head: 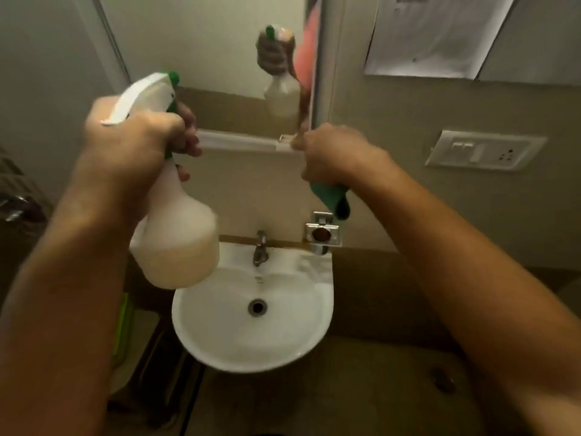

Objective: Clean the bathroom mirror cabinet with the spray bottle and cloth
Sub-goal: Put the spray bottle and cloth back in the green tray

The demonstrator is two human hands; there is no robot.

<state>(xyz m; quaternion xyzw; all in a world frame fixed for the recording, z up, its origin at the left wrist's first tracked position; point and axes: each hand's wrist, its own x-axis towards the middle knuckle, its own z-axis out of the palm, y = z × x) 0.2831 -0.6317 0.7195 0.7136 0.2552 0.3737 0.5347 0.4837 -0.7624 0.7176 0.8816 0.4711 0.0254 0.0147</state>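
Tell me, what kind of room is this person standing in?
Most likely a small bathroom: a white round ceramic washbasin with a chrome metal tap sits below a wall-mounted mirror cabinet, and a white plastic switch plate is on the wall beside it.

Spray bottle (176, 243): translucent white plastic, white trigger head with green nozzle and collar, left of centre frame. Held upright, tilted slightly, nozzle toward the top of the frame; pale liquid fills roughly the lower half. Its reflection shows in the mirror at upper centre.

Cloth (330, 198): green, bunched, right of centre; only a folded end shows.

Mirror cabinet (220, 58): wall-mounted, upper centre of frame, above the basin. Mirrored front with a white lower edge; the right edge of the door appears slightly open, though blur makes this uncertain.
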